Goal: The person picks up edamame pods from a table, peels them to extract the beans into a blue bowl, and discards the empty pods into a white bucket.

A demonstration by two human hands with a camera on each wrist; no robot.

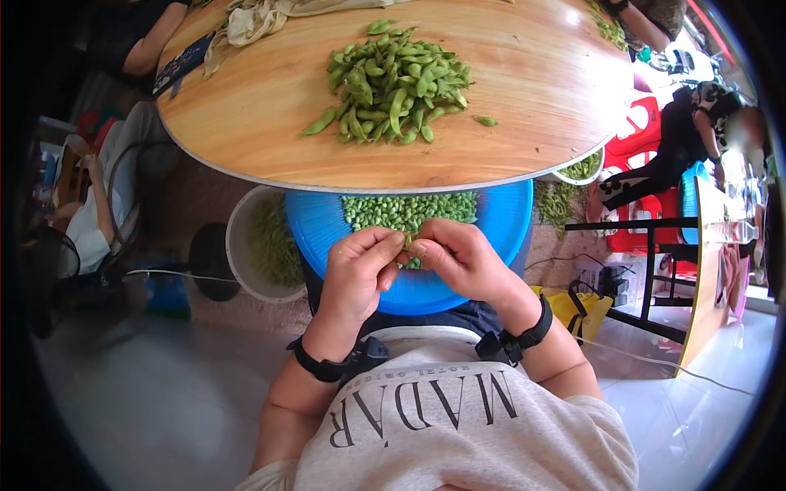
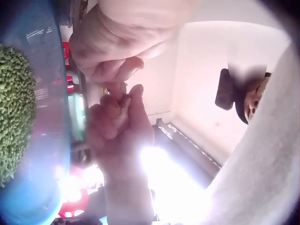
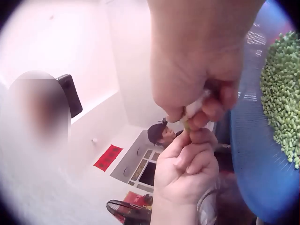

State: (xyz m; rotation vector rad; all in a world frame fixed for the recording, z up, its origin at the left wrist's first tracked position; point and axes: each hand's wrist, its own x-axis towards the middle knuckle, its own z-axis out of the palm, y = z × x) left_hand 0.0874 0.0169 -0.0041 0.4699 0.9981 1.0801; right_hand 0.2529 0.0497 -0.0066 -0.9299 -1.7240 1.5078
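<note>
- A green soybean pod (image 1: 408, 244) is pinched at the centre of the frame between the fingertips of the left hand (image 1: 358, 266) and the right hand (image 1: 471, 266); both hands are held narrow, their fingers curled.
- Below the pod, a round blue plastic basket (image 1: 522, 225) with a smooth rim and slotted walls is seen, filled in its middle with small, oval shelled beans (image 1: 389, 211).
- At top centre, plump, curved, bumpy unshelled pods (image 1: 397, 86) are heaped on a counter (image 1: 532, 123) of glossy, wood-grained surface with a rounded edge.
- A soft, crumpled pale cloth (image 1: 254, 23) is cut off at the upper edge.
- The pinched pod is mostly covered by fingers, so its shape and whether it is split cannot be told.
- A whitish patch (image 3: 199, 105) among the right hand's fingers cannot be identified.
- The basket's far side is hidden beneath the counter's edge.
- The greenish contents of the pale bucket (image 1: 237, 245), left of centre, are blurred by shadow.
</note>
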